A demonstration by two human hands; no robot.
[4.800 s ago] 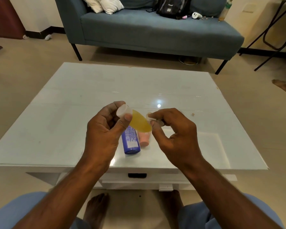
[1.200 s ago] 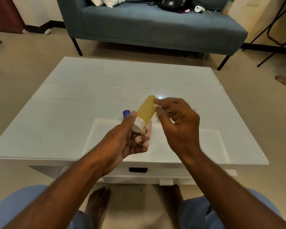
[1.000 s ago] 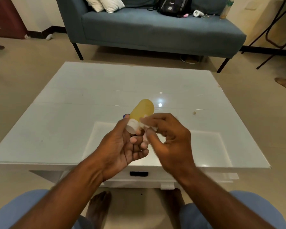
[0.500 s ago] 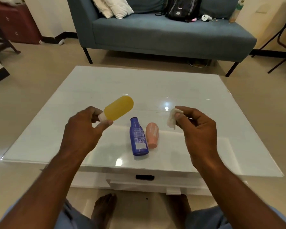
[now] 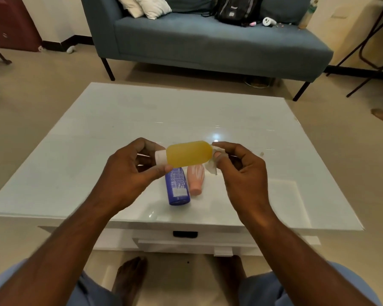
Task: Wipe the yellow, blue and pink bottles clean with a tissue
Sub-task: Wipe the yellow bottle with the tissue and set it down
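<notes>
- The left hand holds the yellow bottle in the air above the bench, lying sideways. Its fingers pinch only the white cap, probably so that the whole yellow body stays free for wiping.
- The right hand grips a small crumpled tissue between thumb and fingers and presses it against the rounded bottom end of the yellow bottle. I judge that this end is being cleaned now.
- The blue bottle and the pink bottle lie flat on the bench, side by side and touching or nearly touching, just under the hands. They seem to wait there for their turn.
- The yellow bottle looks like smooth, half-clear plastic, a cylinder with a round end. The blue one is darker, with a printed label; the pink one is shorter and matte.
- The tissue is thin, soft and wrinkled, so it can follow the curve.
- The bench top is white and glossy, with a lamp reflection; a round bottle could roll on it.
</notes>
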